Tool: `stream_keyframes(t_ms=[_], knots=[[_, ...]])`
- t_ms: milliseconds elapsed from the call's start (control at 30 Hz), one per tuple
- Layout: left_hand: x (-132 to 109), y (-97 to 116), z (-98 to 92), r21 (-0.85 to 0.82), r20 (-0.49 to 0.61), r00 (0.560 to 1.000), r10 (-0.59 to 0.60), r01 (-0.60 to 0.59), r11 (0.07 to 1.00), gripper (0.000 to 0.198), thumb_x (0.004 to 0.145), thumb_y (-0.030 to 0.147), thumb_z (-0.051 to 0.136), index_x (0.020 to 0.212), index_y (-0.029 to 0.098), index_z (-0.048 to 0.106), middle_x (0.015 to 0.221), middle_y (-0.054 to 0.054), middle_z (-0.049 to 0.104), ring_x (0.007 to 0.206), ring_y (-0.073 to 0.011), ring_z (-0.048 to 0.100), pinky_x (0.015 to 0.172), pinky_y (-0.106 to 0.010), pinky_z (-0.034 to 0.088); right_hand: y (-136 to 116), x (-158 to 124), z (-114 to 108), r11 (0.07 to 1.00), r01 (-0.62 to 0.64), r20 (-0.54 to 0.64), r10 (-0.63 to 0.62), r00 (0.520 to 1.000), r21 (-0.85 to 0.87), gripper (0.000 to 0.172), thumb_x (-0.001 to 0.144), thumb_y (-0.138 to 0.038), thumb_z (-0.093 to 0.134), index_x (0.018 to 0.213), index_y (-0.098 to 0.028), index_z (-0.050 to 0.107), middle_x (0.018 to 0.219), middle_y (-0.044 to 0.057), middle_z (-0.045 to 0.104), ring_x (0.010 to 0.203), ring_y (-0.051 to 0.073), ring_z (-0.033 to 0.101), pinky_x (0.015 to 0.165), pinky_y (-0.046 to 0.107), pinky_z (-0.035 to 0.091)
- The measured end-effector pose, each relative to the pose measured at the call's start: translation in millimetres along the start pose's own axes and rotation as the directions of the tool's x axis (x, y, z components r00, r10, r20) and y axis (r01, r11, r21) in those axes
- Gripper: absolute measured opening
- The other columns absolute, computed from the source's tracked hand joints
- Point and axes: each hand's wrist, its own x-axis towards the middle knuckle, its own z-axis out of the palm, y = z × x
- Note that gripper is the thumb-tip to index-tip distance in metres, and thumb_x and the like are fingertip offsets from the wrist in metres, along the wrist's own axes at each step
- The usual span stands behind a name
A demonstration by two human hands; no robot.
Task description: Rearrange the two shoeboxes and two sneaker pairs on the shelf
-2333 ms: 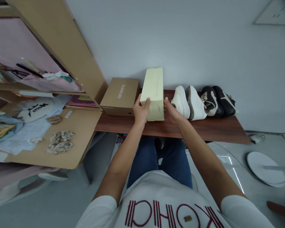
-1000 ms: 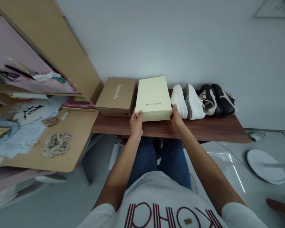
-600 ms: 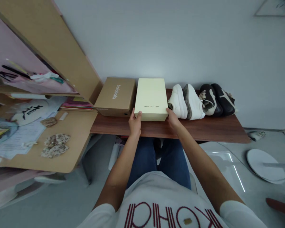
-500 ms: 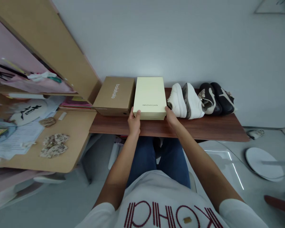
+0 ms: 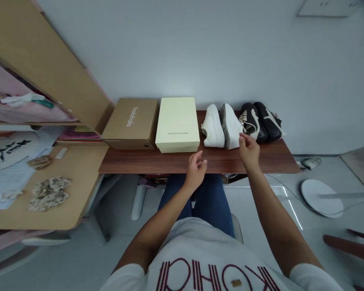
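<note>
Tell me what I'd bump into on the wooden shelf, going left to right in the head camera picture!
Brown balabala box, pale yellow MEIZHIYUAN box, pair of white sneakers, pair of black-and-cream shoes.

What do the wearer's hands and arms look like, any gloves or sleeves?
Left hand and right hand: both bare, no gloves. Forearms bare too, no watch or bracelet visible. Short white sleeves, left and right, belong to a white shirt with dark red striped lettering across the front.
</note>
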Motion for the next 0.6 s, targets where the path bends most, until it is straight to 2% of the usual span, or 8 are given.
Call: stream_keyframes(t_ms=[67, 133, 200, 333, 467, 533, 600], knots=[[17, -6, 28.0, 0.01, 0.063, 0.997, -0.046, 0.045, 0.999, 0.059, 0.085, 0.03, 0.073, 0.141, 0.022, 0.055, 0.151, -0.017, 0.046, 0.141, -0.0297, 0.047, 0.112, -0.044, 0.045, 17, 13, -13, 0.994, -0.028, -0.042, 0.023, 0.999, -0.105, 0.064, 0.088, -0.061, 0.053, 0.122, -0.01, 0.069, 0.121, 0.022, 0.07, 0.114, 0.032, 0.066, 0.106, 0.052, 0.048], [38, -14, 49.0, 0.026, 0.032, 0.995, -0.094, 0.093, 0.995, 0.07, 0.084, 0.026, 0.074, 0.148, 0.021, 0.046, 0.16, -0.018, 0.036, 0.149, -0.0312, 0.036, 0.118, -0.047, 0.038, 34, 24, -18, 0.99, -0.062, 0.011, 0.064, 0.998, -0.127, 0.066, 0.086, -0.06, 0.056, 0.125, -0.007, 0.066, 0.123, 0.024, 0.068, 0.116, 0.033, 0.065, 0.106, 0.051, 0.048], [57, -20, 62.1, 0.015, -0.007, 0.991, -0.132, 0.132, 0.991, 0.076, 0.083, 0.026, 0.075, 0.151, 0.018, 0.041, 0.162, -0.02, 0.033, 0.15, -0.0313, 0.034, 0.12, -0.047, 0.034, 46, 34, -18, 0.991, -0.097, 0.092, 0.106, 0.99, -0.097, 0.072, 0.083, -0.06, 0.06, 0.129, -0.005, 0.062, 0.125, 0.025, 0.067, 0.117, 0.032, 0.065, 0.105, 0.05, 0.048], [78, -25, 70.2, -0.085, -0.033, 0.988, -0.154, 0.151, 0.985, 0.072, 0.084, 0.023, 0.074, 0.149, 0.015, 0.042, 0.155, -0.02, 0.045, 0.14, -0.0278, 0.05, 0.116, -0.043, 0.04, 58, 48, -18, 0.985, -0.167, 0.246, 0.172, 0.954, -0.038, 0.073, 0.075, -0.059, 0.071, 0.123, -0.005, 0.064, 0.114, 0.02, 0.071, 0.107, 0.031, 0.067, 0.102, 0.048, 0.05], [82, -22, 69.6, -0.081, -0.056, 0.993, -0.104, 0.099, 0.992, 0.063, 0.081, 0.02, 0.075, 0.139, 0.015, 0.051, 0.142, -0.018, 0.057, 0.127, -0.0252, 0.059, 0.108, -0.038, 0.048, 61, 50, -19, 0.973, -0.184, 0.407, 0.112, 0.907, 0.142, 0.07, 0.061, -0.061, 0.082, 0.111, -0.014, 0.065, 0.104, 0.01, 0.073, 0.095, 0.025, 0.067, 0.094, 0.044, 0.053], [84, -22, 69.3, -0.047, -0.067, 0.995, -0.071, 0.068, 0.997, 0.06, 0.081, 0.019, 0.075, 0.135, 0.013, 0.053, 0.135, -0.018, 0.061, 0.122, -0.0251, 0.061, 0.104, -0.038, 0.05, 63, 49, -18, 0.963, -0.183, 0.425, 0.083, 0.902, 0.2, 0.072, 0.056, -0.063, 0.084, 0.107, -0.016, 0.063, 0.1, 0.007, 0.072, 0.091, 0.023, 0.065, 0.091, 0.042, 0.054], [86, -22, 69.3, -0.004, -0.07, 0.996, -0.055, 0.055, 0.998, 0.056, 0.08, 0.02, 0.075, 0.131, 0.012, 0.055, 0.129, -0.017, 0.064, 0.116, -0.0248, 0.063, 0.1, -0.038, 0.051, 65, 50, -17, 0.971, -0.153, 0.425, 0.062, 0.903, 0.184, 0.07, 0.056, -0.065, 0.083, 0.103, -0.017, 0.062, 0.093, 0.005, 0.07, 0.086, 0.021, 0.063, 0.087, 0.04, 0.054]])
